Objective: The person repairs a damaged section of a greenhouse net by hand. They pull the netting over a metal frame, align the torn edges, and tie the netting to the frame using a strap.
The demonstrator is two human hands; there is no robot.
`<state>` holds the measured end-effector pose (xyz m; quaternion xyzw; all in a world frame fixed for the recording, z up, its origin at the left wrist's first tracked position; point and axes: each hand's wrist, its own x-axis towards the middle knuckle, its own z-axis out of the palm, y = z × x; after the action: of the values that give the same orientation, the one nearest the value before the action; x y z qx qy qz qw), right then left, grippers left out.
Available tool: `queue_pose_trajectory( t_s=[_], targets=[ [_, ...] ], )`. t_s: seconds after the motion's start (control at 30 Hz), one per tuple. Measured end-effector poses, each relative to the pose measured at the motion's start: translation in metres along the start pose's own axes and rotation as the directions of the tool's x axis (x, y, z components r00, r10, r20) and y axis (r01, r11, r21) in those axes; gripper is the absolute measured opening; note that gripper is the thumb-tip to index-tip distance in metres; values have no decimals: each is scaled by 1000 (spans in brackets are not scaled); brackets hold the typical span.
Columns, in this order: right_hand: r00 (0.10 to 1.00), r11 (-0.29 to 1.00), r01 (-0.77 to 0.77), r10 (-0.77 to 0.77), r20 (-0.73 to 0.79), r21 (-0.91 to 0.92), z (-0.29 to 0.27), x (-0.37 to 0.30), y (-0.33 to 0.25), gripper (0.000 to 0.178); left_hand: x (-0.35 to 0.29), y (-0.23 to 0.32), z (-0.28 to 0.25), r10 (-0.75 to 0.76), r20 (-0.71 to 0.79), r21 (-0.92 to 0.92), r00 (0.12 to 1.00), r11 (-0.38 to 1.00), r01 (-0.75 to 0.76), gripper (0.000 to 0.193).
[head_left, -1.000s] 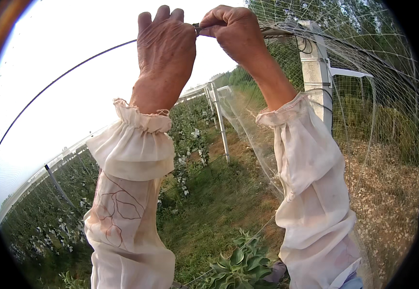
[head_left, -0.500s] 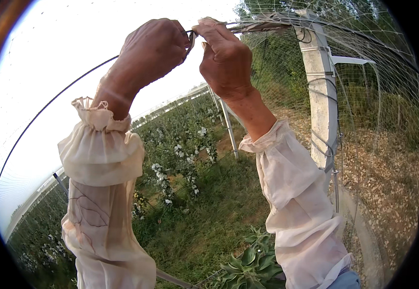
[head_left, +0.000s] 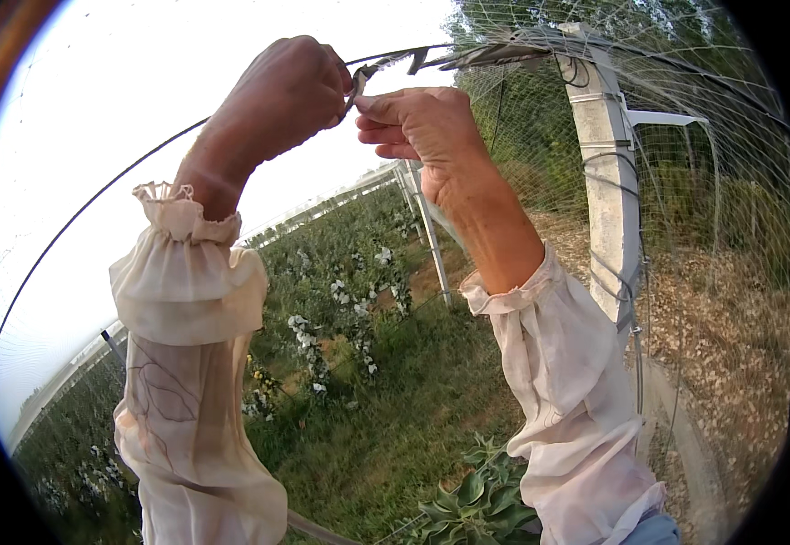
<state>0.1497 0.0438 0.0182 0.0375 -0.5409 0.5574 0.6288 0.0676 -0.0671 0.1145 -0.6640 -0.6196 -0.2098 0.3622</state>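
Observation:
Overhead runs a dark cable (head_left: pixel 95 195), bowed across the view toward a concrete post. Around it, between my hands and the post, a thin greyish strip (head_left: pixel 416 62) is wound. My left hand (head_left: pixel 281 86) is closed at the cable, its fingertips turned away from view; the strip comes out beside them. My right hand (head_left: pixel 427 127) sits just below the cable, thumb and index finger pinched on the hanging end of the strip, its other fingers loosely bent. Both my forearms wear loose cream sleeves.
The concrete post (head_left: pixel 608 182), wrapped with wire, stands at right with a white bracket (head_left: pixel 667 118). Fine netting (head_left: pixel 731 182) hangs around it. Rows of bushes with white bags or blooms (head_left: pixel 304 341) lie beyond. A broad-leaved plant (head_left: pixel 476 495) grows at the bottom.
My right hand has dropped from the cable to just beneath it and turned, its fingers now on the strip's end. More of the wound strip shows. My left hand has stayed nearly in place.

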Motion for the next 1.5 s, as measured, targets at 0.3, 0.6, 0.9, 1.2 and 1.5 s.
queue_pose_trajectory(
  t_s=[0.3,0.6,0.9,1.2,1.5],
  targets=[
    [999,904,-36,17,49,425,29,10,25,10,-14,0,2,128,-160,75,979,990,-118,14],
    [831,797,373,-515,-210,-476,-10,50,48,9,-12,-10,21,340,-306,269,889,927,-262,15],
    [905,842,345,-415,-92,-414,-17,23,49,8,-11,11,21,84,-353,137,932,990,-38,17],
    [970,972,234,-234,-66,-3,-14,9,32,6,1,4,40,273,-444,337,854,933,-123,18],
    [833,789,543,-550,63,-288,-6,-5,45,8,-9,2,37,261,-493,250,830,956,-152,22]
  ],
)
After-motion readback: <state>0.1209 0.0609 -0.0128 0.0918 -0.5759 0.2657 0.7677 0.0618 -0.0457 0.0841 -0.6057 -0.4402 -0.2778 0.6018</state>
